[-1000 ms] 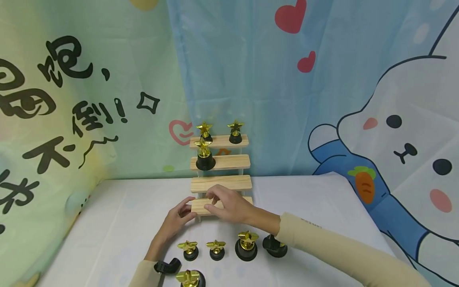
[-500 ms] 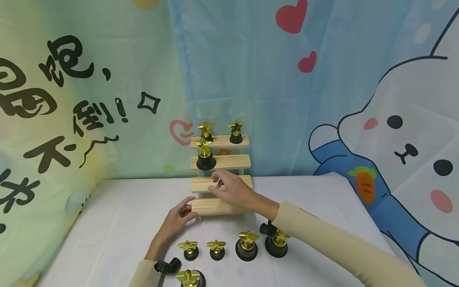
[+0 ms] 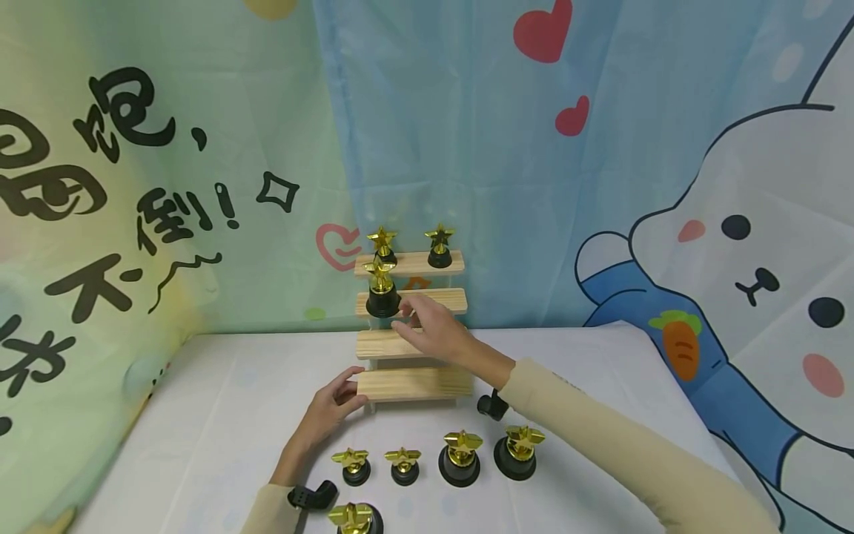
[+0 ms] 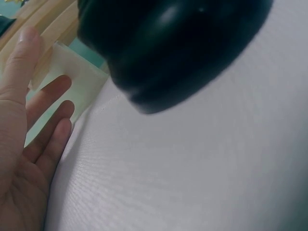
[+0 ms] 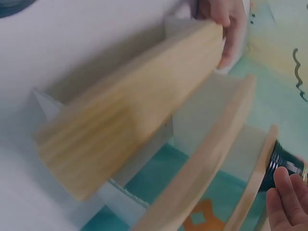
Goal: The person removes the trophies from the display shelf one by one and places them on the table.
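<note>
**Reaching just beside the star trophy [image 3: 383,291]**

Holding the loosely spread right-hand grip [image 3: 435,328] near its black base, on the second shelf [image 3: 451,298] down; cannot tell whether in contact. Resting the relaxed left-hand grip [image 3: 333,400] against the bottom shelf's [image 3: 414,384] left end. Losing part of the trophy behind fingers [image 5: 288,195] and edge in right-wrist view. Raised from the third shelf [image 3: 380,345] within half a second.

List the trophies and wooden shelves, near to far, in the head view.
Gold-and-black trophy at the bottom edge → row of four gold-star trophies on round black bases → lowest flat pale-wood shelf → second shelf → third shelf, bearing a gold-star, black-based trophy → top shelf, bearing two more trophies.
</note>
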`<state>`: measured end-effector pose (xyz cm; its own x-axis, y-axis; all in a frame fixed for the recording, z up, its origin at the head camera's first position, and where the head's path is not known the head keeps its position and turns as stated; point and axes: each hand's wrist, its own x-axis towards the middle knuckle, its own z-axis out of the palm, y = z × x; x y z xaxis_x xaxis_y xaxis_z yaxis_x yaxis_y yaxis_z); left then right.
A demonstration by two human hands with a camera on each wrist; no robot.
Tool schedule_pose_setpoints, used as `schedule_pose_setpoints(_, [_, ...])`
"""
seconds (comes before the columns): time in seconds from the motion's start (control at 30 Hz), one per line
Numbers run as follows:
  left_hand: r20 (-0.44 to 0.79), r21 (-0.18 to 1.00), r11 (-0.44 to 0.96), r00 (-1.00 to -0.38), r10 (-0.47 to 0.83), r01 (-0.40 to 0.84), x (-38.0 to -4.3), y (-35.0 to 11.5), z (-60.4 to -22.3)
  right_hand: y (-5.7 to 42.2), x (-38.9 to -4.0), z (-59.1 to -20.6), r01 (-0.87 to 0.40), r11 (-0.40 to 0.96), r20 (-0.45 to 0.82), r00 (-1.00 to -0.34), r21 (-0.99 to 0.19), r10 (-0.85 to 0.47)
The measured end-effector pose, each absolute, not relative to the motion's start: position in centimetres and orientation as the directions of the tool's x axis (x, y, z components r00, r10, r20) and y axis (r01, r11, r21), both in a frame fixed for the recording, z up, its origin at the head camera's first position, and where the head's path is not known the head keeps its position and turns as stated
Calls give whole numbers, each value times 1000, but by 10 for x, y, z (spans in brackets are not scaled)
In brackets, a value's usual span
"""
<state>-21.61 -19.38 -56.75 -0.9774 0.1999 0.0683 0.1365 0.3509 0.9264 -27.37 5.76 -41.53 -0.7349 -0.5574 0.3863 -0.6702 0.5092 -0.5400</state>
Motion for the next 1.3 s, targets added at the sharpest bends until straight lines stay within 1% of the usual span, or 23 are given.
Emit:
schedule_pose_setpoints(0.13, [77,925,351,-977,199,144,-217,-194,-569,57,-283,-410,-648,526,372,-755,-551,-540])
schedule_pose_setpoints(0.43, [80,926,348,-977,199,146,-217,-195,-570,55,-296,-401,-662,551,411,-749,-508,-520])
schedule_pose_setpoints(0.87, [117,927,328,-970,213,184,-216,-195,-569,52,-305,-399,-638,558,399,-768,-530,-501])
schedule_pose_setpoints(1.13, [106,928,329,-971,214,174,-217,-195,-568,51,-315,-394,-610,569,390,-792,-552,-470])
schedule_pose_setpoints(1.3, [107,925,336,-971,213,176,-216,-196,-568,50,-323,-389,-612,571,396,-790,-547,-468])
